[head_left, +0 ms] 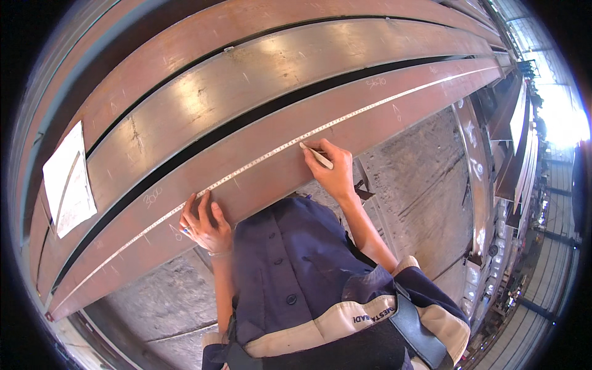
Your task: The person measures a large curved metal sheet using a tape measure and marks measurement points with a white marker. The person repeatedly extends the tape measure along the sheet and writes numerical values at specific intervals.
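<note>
The person wears a dark navy work shirt point(296, 259) — buttoned down the front, short-sleeved. Cream bands cross the sleeves and lower front. A thin bracelet point(217, 253) circles the left wrist.

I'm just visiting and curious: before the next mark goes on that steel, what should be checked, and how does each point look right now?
1. Tape measure lies flat along the beam: ok.
2. Left hand presses the tape down: ok.
3. Right hand grips the marker: ok.
4. Marker tip sits at the tape's edge: ok.
5. Tip is on the correct graduation: cannot tell, too small to read.
6. Paper sheet rests apart from the tape: ok.
</note>
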Demonstrator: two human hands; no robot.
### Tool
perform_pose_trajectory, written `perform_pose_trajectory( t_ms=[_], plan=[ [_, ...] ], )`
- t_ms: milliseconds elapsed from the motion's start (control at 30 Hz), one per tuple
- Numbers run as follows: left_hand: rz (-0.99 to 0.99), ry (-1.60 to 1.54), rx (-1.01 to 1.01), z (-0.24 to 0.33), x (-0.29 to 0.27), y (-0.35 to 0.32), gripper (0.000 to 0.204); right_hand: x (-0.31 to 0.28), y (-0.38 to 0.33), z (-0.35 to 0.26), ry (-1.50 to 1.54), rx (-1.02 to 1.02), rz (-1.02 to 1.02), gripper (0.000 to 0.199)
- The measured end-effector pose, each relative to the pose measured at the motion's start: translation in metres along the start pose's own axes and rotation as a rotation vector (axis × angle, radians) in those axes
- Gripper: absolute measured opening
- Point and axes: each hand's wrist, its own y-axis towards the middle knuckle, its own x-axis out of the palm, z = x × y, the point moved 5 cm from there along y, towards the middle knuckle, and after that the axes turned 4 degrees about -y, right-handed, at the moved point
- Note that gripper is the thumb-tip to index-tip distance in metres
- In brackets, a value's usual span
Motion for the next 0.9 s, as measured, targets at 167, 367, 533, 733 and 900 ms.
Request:
perform_pose_trajectory(
  t_ms=[167, 367, 533, 733, 900],
  plan=[
    [-0.002, -0.010, -0.016, 0.000, 0.004, 0.001, 0.030, 0.005, 0.006, 0.001, 0.037, -0.004, 0.023, 0.015],
    [0.009, -0.013, -0.012, 0.000, 0.010, 0.006, 0.029, 0.011, 0.017, 0.002, -0.054, -0.030, 0.026, 0.016],
    [0.003, -0.014, -0.020, -0.001, 0.010, 0.006, 0.028, 0.012, 0.016, -0.001, -0.108, -0.051, 0.032, 0.016],
    [-0.004, -0.008, -0.018, -0.001, 0.011, 0.006, 0.028, 0.012, 0.020, -0.003, -0.112, -0.045, 0.008, 0.015],
    [-0.001, -0.012, -0.012, -0.003, 0.011, 0.006, 0.028, 0.012, 0.022, -0.005, -0.097, -0.061, -0.012, 0.014]
  ],
)
